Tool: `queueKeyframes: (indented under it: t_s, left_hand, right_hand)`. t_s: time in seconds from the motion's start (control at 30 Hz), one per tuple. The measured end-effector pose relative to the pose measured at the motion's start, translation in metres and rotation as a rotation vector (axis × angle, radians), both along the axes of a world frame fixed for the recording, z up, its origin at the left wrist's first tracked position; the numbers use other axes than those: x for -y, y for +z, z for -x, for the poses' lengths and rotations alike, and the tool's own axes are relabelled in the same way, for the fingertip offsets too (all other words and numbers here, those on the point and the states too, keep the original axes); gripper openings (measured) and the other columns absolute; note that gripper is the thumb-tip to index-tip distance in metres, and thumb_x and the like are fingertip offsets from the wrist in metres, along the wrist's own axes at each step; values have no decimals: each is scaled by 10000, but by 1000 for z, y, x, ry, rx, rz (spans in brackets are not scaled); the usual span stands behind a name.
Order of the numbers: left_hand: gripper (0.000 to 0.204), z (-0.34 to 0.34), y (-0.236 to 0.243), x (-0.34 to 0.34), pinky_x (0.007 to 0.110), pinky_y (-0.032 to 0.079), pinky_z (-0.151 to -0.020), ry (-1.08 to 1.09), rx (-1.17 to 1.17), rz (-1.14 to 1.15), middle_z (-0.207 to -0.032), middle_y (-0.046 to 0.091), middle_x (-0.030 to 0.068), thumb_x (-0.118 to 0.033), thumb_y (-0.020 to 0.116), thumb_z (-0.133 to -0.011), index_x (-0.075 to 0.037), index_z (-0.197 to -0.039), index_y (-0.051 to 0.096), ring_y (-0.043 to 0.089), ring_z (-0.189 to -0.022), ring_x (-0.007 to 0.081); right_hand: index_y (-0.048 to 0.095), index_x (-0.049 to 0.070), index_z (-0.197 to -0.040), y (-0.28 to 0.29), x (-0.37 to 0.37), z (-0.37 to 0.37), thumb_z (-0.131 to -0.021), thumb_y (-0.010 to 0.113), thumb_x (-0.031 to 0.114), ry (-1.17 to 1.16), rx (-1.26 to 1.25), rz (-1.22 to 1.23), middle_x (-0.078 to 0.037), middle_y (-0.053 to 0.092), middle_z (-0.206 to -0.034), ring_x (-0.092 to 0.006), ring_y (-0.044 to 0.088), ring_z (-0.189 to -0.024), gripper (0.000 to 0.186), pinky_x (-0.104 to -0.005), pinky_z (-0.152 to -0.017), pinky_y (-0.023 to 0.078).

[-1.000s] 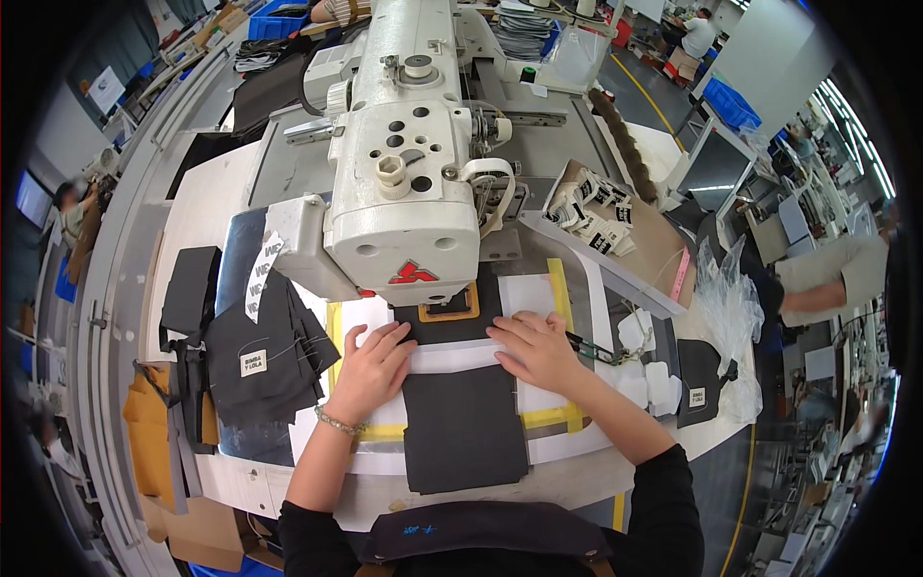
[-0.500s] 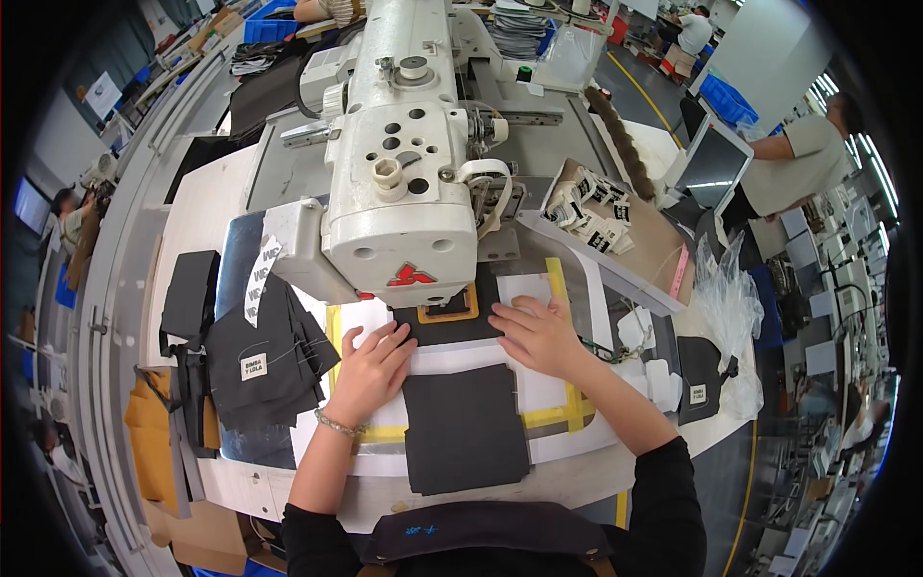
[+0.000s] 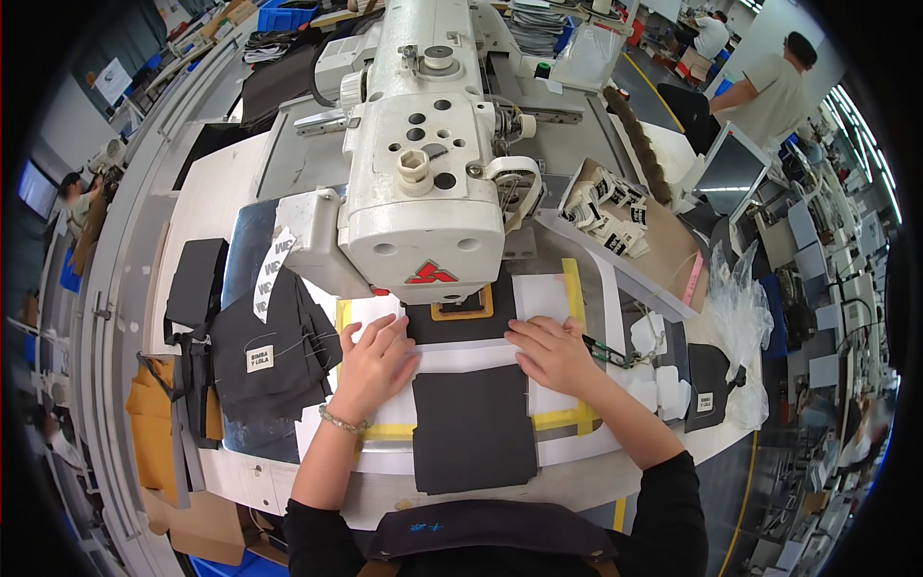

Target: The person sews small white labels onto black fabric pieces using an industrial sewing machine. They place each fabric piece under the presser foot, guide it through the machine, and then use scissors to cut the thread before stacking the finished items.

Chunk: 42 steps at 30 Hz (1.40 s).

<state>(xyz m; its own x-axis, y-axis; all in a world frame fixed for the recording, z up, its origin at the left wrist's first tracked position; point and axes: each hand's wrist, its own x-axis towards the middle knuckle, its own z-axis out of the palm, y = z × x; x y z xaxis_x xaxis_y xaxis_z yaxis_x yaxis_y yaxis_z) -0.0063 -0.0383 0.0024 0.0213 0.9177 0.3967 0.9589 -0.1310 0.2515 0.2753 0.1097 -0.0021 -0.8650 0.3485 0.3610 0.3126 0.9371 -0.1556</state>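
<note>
A dark fabric panel (image 3: 452, 330) lies flat under the head of a white industrial sewing machine (image 3: 423, 221). My left hand (image 3: 373, 370) rests palm down, fingers stretched, with its fingertips at the panel's left edge. At the lower right corner of the panel, my right hand (image 3: 555, 358) lies with fingers extended over the white sheet. A small orange-yellow frame (image 3: 488, 306) sits on the panel, partly hidden by the machine head. Nearer to me, between my forearms, is a stack of dark fabric panels (image 3: 475, 428).
Dark pieces with a sewn white label (image 3: 261, 357) are piled on the left. To the right stand a cardboard tray (image 3: 663, 279) of loose labels, green-handled thread snips (image 3: 606, 352) and a clear plastic bag (image 3: 735, 327). Yellow tape (image 3: 577, 298) borders the white sheet.
My right hand has drawn slightly toward me, down the panel's right side. My left hand stays at the left edge. The view has shifted a little.
</note>
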Motion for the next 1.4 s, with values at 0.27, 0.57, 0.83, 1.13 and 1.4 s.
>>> queueKeyframes:
  t_s: [0.27, 0.57, 0.83, 1.13, 1.4]
  left_hand:
    - [160, -4, 1, -1, 494, 318, -990, 11, -80, -28, -1175, 655, 20, -185, 755, -751, -125, -872, 668, 574, -1159, 224]
    - [129, -3, 4, -1, 475, 341, -976, -8, -139, 10, -1198, 649, 21, -209, 719, -792, -129, -868, 652, 565, -1171, 203]
    - [122, -4, 3, -3, 467, 346, -975, -4, -106, 1, -1172, 662, 15, -175, 715, -776, -125, -870, 656, 586, -1129, 196]
    - [118, -4, -1, -4, 470, 335, -979, -6, -49, -18, -1171, 674, 34, -128, 702, -752, -108, -862, 665, 612, -1083, 211]
    - [116, -1, -4, -3, 478, 339, -974, -12, -31, -9, -1160, 679, 50, -121, 693, -760, -101, -870, 665, 617, -1067, 220]
  right_hand:
    - [550, 140, -1110, 1, -5, -2, -785, 634, 71, -16, -173, 141, 80, 659, -1070, -127, 587, -993, 343, -373, -747, 276]
    - [566, 153, -1010, -3, 0, 0, -713, 655, 65, 27, -57, 19, 73, 680, -1025, -109, 582, -918, 323, -362, -734, 278]
    - [580, 155, -984, -3, 3, -3, -707, 695, 138, 39, -40, -38, 56, 662, -1127, -105, 572, -957, 300, -357, -768, 307]
    - [614, 162, -1131, 17, 17, -30, -772, 703, 201, -135, -45, -66, 20, 621, -1211, -115, 550, -1063, 372, -360, -851, 316]
    - [678, 121, -980, 31, -48, -93, -786, 689, 119, -467, -218, -20, -3, 681, -1018, -172, 607, -940, 194, -376, -845, 341]
